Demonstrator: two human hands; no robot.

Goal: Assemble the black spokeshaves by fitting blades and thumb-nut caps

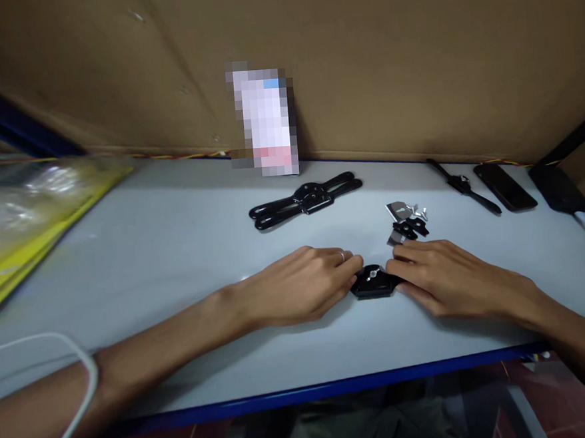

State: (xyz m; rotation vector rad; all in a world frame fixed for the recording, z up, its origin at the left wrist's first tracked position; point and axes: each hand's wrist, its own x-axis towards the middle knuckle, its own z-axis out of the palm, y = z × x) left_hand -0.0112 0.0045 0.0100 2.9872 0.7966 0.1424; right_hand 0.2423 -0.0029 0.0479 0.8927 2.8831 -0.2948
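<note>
Between my two hands lies a black spokeshave (pixel 374 284), its middle body showing a silver screw on top. The fingers of my left hand (pixel 317 280) are closed round its left handle, and a ring shows on one finger. On the other side, my right hand (pixel 439 275) grips the right handle; both handles are mostly hidden by fingers. Just beyond my right hand are loose parts: a flat metal blade (pixel 397 211), small silver screws (pixel 421 213) and black cap pieces (pixel 410 228). Another blade (pixel 395 238) is partly covered by the right fingers.
Two black spokeshave bodies (pixel 311 199) lie together farther back; another spokeshave (pixel 463 184) sits at right beside a dark phone (pixel 505 187). A black adapter (pixel 561 188) has a white cable. Plastic bags and a yellow sheet (pixel 48 243) are at left. A white cable (pixel 85 373) crosses my left forearm.
</note>
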